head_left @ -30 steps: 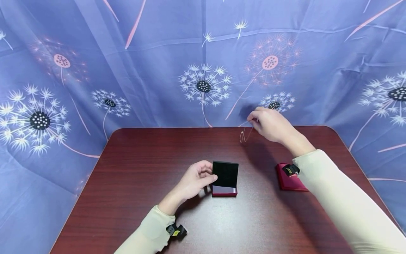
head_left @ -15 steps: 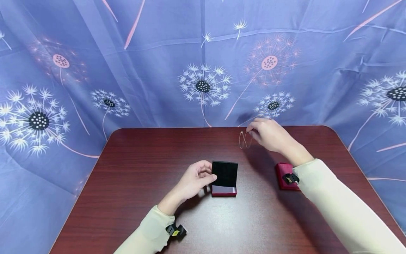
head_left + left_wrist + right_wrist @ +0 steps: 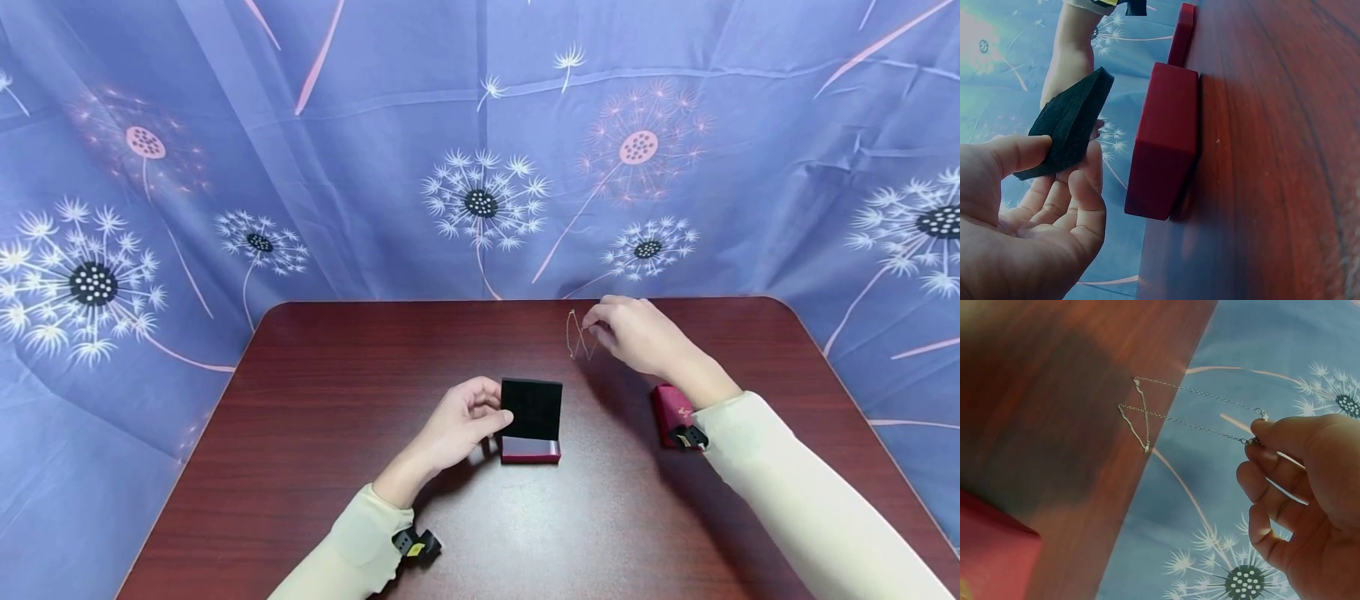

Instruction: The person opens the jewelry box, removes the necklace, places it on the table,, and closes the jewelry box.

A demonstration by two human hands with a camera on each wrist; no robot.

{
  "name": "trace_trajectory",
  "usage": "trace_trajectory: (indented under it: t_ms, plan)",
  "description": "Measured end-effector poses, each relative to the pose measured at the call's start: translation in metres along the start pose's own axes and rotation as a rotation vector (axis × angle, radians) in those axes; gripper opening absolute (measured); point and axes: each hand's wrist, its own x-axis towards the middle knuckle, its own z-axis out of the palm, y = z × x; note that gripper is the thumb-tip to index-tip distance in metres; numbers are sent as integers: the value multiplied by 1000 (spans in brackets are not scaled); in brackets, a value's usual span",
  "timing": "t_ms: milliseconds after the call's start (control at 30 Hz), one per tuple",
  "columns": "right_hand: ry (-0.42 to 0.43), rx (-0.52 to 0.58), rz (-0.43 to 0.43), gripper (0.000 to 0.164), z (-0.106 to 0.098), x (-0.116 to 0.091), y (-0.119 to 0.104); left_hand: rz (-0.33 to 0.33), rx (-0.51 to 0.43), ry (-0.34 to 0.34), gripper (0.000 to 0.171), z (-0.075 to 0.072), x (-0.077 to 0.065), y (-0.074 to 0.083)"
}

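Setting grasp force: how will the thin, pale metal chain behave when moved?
Likely floppy: the thin, pale metal chain hangs in bent strands from the right grip. Probably light for its size, given such fine links. Could tangle, since strands appear to cross in the right wrist view.

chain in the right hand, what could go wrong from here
The thin chain hangs from a small pinch by the right hand, so it could slip from that grip. Its strands cross in the right wrist view, so they might tangle. The left hand holds the black pad by one side, clear of the red box, so the pad could tilt or drop.
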Motion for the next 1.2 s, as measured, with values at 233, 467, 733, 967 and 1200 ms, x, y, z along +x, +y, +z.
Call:
trace_trajectory:
  t_ms: [233,467,733,967,1200]
  plan:
    - [9,2,-42,18,15,-12,-1,0,-4,2,22,0,0,0]
    - [21,28,-51,16,28,-26,-5,6,-7,-2,22,0,0,0]
    - [39,16,-73,16,39,-40,-10,7,-7,1,21,0,1,-1]
    - [29,-11,-54,15,49,-52,-16,6,-8,4,21,1,1,-2]
    - [28,-33,-59,18,55,-61,-20,0,-6,7,22,1,1,-2]
